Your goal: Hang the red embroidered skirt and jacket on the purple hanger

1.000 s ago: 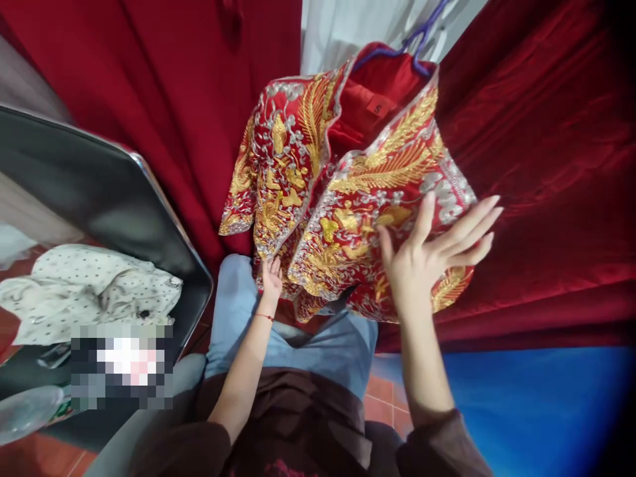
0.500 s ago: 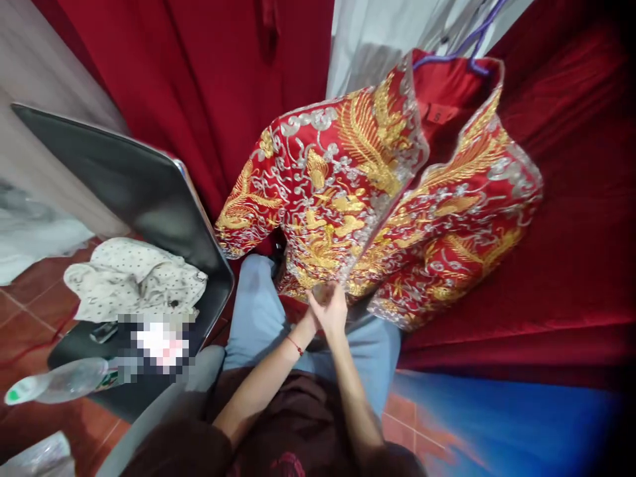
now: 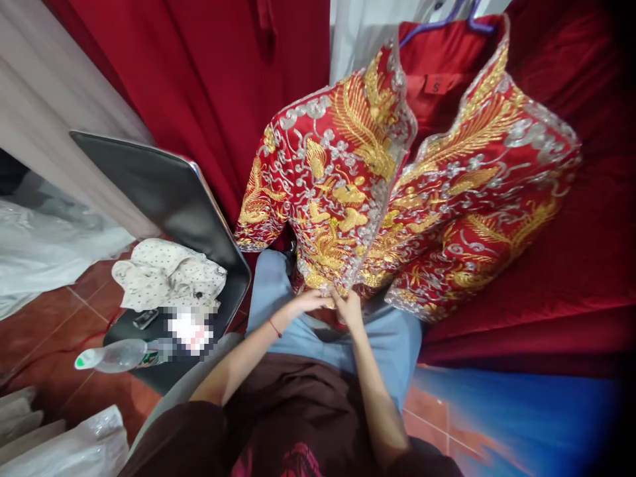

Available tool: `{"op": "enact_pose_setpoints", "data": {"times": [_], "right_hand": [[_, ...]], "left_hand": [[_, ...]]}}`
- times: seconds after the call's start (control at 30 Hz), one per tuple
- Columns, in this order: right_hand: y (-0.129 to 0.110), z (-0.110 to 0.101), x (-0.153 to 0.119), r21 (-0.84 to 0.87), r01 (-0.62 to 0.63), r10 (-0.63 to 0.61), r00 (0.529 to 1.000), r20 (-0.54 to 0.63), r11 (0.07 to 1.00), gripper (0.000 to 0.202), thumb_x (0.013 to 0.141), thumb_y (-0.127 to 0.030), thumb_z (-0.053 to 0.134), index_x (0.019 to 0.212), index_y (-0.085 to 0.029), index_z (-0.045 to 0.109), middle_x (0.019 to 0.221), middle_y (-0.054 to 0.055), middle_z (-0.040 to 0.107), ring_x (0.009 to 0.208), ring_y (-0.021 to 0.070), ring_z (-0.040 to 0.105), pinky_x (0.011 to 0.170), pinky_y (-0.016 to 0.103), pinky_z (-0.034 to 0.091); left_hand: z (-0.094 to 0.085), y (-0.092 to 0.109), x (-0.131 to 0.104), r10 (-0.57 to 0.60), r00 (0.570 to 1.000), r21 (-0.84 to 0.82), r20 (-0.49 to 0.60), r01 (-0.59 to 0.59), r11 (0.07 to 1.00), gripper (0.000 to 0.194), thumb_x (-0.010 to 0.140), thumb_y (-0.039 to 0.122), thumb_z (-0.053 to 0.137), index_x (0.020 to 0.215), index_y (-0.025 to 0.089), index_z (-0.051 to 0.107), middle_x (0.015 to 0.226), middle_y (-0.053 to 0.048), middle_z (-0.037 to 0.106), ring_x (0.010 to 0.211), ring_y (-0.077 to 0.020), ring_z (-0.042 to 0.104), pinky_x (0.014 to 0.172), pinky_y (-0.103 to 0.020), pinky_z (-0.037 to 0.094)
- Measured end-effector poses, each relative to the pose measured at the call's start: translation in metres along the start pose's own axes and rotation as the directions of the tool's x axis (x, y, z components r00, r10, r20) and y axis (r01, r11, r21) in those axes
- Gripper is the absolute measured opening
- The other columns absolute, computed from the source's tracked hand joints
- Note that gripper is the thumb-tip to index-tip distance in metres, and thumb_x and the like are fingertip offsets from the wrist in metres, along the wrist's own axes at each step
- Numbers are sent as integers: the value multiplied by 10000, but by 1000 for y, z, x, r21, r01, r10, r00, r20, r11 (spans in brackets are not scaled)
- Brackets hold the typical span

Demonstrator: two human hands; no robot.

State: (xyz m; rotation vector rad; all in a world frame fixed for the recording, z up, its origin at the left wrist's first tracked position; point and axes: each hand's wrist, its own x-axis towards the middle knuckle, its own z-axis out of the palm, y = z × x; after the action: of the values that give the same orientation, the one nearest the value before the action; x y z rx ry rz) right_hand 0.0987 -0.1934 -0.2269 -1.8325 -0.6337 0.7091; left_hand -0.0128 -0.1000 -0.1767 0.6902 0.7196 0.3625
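A red jacket with dense gold and silver embroidery hangs from a purple hanger in front of me, its collar open and a red size tag inside the neck. The lower front edge comes down between my knees. There my left hand, a red string bracelet on its wrist, pinches the hem at the front opening. My right hand grips the same hem just beside it, thumb and fingers pressed together. Both fingertips meet near the silver trim. Whatever lies beneath the fingers is hidden.
To the left is a black chair bearing a dotted white cloth, a small dark device and a clear plastic bottle. Plastic-wrapped items lie at lower left. Red drapes hang behind.
My hands were overlapping at the hem; now the left hand lies flatter and farther left, with only the fingertips meeting. The view has shifted, and the jacket appears larger and higher.
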Motion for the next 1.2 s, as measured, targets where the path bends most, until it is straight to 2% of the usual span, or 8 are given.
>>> {"op": "enact_pose_setpoints", "data": {"times": [0.2, 0.3, 0.4, 0.5, 0.8, 1.0, 1.07, 1.2], "right_hand": [[14, -10, 2, 264, -4, -3, 1000, 26, 965, 457, 595, -542, 803, 833, -162, 714, 877, 100, 760, 897, 277, 687, 950, 446, 504], [17, 4, -1, 439, 27, 6, 997, -72, 898, 613, 661, -630, 713, 1059, -165, 673, 1085, 114, 743, 991, 253, 689, 962, 430, 519], [12, 24, -5, 557, 75, 3, 990, -138, 827, 720, 724, -676, 617, 1240, -177, 577, 1253, 124, 685, 1092, 238, 673, 958, 418, 537], [1, 35, -16, 596, 93, -38, 994, -105, 797, 668, 723, -634, 661, 1207, -178, 601, 1236, 121, 698, 1104, 238, 672, 990, 416, 529], [-3, 35, -10, 603, 15, -67, 996, 64, 797, 513, 664, -485, 796, 1069, -190, 687, 1144, 64, 744, 1079, 204, 683, 1051, 373, 483], [33, 48, 12, 627, -121, 112, 992, 54, 770, 470, 574, -442, 841, 920, -168, 680, 910, 54, 773, 937, 215, 705, 928, 374, 538], [40, 42, 15, 646, -156, 153, 986, 60, 747, 440, 570, -426, 849, 900, -188, 682, 879, 42, 772, 905, 213, 708, 849, 349, 560], [48, 30, 18, 672, -213, 189, 976, 109, 709, 375, 566, -402, 857, 851, -217, 699, 859, 16, 769, 833, 197, 703, 714, 297, 552]], "left_hand": [[8, 195, -48, 375, 916, 423, 144, -399, 813, 72, 816, 147, 753, 879, 163, 723, 1009, -17, 723, 1114, -190, 646, 1181, -346, 342], [6, 268, -49, 881, 402, 699, 251, -705, 123, 259, 941, 353, 634, 1119, 164, 623, 1225, -46, 619, 1363, -231, 490, 1191, -472, 272], [-3, 301, -35, 774, 505, 856, 382, -509, -90, 391, 982, 475, 535, 1016, 89, 585, 1114, -82, 612, 1348, -319, 484, 1141, -595, 248], [-2, 306, -38, 776, 524, 916, 350, -363, -168, 457, 995, 552, 476, 921, 107, 549, 1013, -63, 606, 1305, -328, 515, 1147, -571, 252], [38, 303, -73, 951, 156, 917, 267, -343, -201, 396, 1001, 533, 474, 960, 141, 508, 1150, -110, 584, 1324, -268, 439, 1216, -498, 180], [18, 170, -37, 998, -48, 868, -35, -496, 7, 341, 1014, 425, 460, 1255, 185, 476, 1446, -154, 442, 1437, -237, 337, 1206, -412, 232], [9, 94, -23, 971, 19, 814, -240, -540, 212, 334, 990, 415, 497, 1215, 169, 489, 1364, -158, 499, 1325, -227, 455, 1160, -395, 314], [-4, -39, 8, 400, 821, 327, -407, -278, 903, 264, 848, 429, 715, 883, 189, 612, 915, -58, 645, 1091, -221, 598, 1044, -357, 435]]}}
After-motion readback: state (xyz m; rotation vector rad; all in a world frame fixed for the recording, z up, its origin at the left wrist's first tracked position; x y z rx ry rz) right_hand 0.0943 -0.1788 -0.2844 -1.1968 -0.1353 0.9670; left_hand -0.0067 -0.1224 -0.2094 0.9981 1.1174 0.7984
